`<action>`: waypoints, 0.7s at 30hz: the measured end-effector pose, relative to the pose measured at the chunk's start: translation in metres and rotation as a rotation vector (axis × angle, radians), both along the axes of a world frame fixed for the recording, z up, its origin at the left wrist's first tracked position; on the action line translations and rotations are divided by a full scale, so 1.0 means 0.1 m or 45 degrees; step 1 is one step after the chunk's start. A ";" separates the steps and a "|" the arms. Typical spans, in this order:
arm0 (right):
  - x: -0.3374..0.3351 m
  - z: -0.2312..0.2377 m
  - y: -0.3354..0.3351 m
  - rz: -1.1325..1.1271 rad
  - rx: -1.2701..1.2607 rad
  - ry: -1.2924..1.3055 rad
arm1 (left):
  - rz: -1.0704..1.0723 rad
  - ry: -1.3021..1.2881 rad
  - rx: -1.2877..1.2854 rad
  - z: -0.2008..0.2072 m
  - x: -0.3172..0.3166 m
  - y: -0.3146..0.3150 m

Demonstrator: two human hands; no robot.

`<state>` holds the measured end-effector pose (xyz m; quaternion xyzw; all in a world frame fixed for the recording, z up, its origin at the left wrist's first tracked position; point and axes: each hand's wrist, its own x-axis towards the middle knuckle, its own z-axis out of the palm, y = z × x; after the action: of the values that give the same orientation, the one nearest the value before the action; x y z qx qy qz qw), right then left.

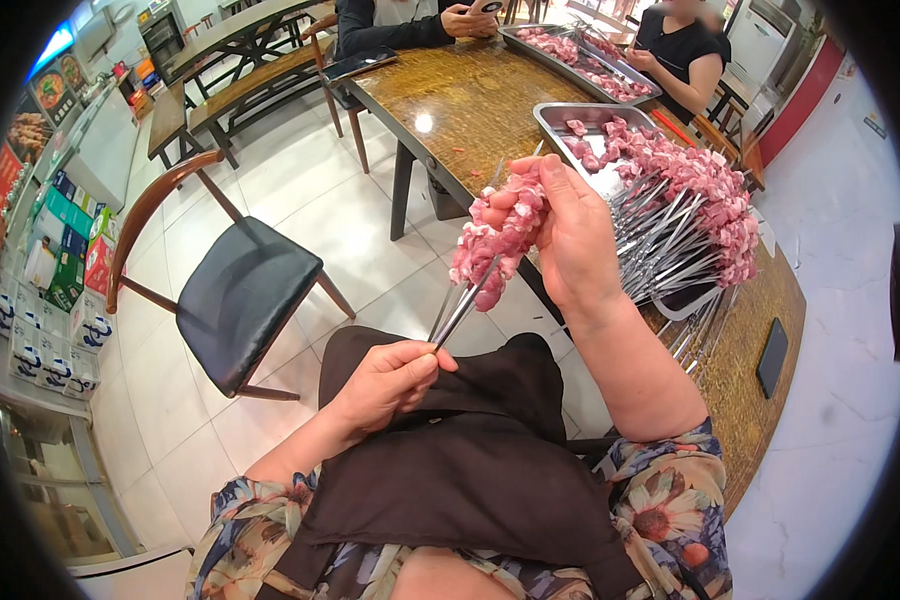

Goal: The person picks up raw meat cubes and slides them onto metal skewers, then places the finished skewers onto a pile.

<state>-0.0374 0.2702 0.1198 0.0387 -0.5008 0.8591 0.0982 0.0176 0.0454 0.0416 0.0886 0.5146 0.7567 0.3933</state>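
Raw meat skewers [500, 240] stretch from the left grip [392, 380], which pinches their bare ends, probably for steadiness, to the right grip [578, 235], which holds their meat. To its right, a metal tray [605, 182] on the table [440, 95] supports piled skewers [700, 195].

In mid-frame, meat skewers [502, 238] lie between the left hand [395, 382], lower down, and the right hand [578, 245]. Right of them, a skewer pile [685, 215] lies in a tray [606, 182] on the table [425, 95]. Behind, toward the top, is another tray [558, 68]. A phone [772, 357] lies at right, a chair [245, 300] stands left.
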 end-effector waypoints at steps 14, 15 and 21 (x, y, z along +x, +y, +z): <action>0.20 0.07 -0.46 -0.108 0.003 0.058 | 0.052 -0.012 0.036 0.03 0.05 -0.09; 0.21 0.08 -0.51 -0.100 -0.018 0.076 | 0.045 -0.031 0.055 0.02 0.05 -0.11; 0.25 0.07 -0.76 -0.066 0.004 0.048 | 0.077 -0.040 0.122 0.00 0.11 -0.24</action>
<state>-0.0121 0.1940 0.1266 0.0420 -0.5010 0.8546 0.1300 0.0285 0.0215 0.0419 0.0798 0.4741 0.7933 0.3736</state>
